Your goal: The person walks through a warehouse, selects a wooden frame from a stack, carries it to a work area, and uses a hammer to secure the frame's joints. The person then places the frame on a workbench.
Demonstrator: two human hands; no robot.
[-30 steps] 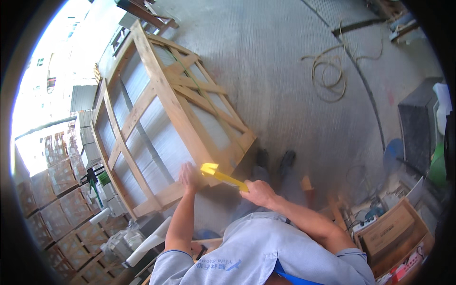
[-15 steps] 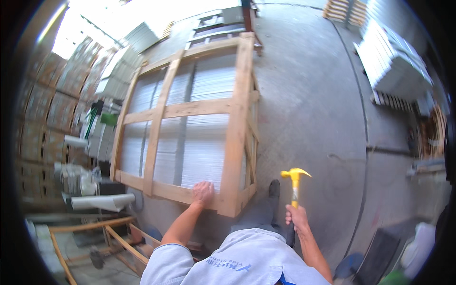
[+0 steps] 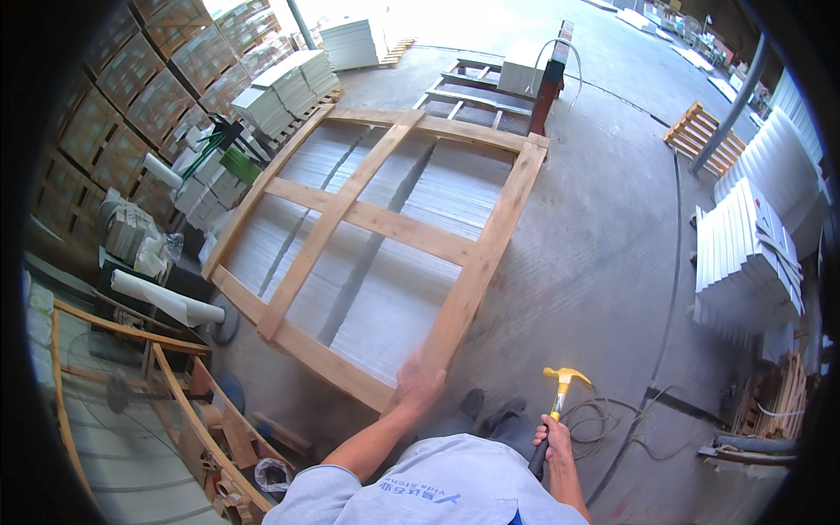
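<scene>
A large wooden crate [image 3: 402,227] of pale slats stands before me, packed with upright white slabs [image 3: 398,302] that show between the bars. My left hand [image 3: 421,385] is at the crate's near right corner, over the near rail and side beam. It is blurred, so its finger pose and any contact are unclear. Low at my right side, my right hand [image 3: 553,439] is closed round the dark grip of a yellow claw hammer [image 3: 559,398]. The hammer's head points up, away from the crate.
A cable [image 3: 617,402] lies looped on the floor at right. White slab stacks [image 3: 744,254] stand farther right. At left are a white roll [image 3: 166,297], a wooden frame [image 3: 157,337] and stacked crates [image 3: 197,61]. Behind the crate is a metal rack [image 3: 477,98].
The view has turned, so the crate now appears tilted. My left hand has shifted right along the near rail to the corner. The hammer stays in my right hand, now held lower.
</scene>
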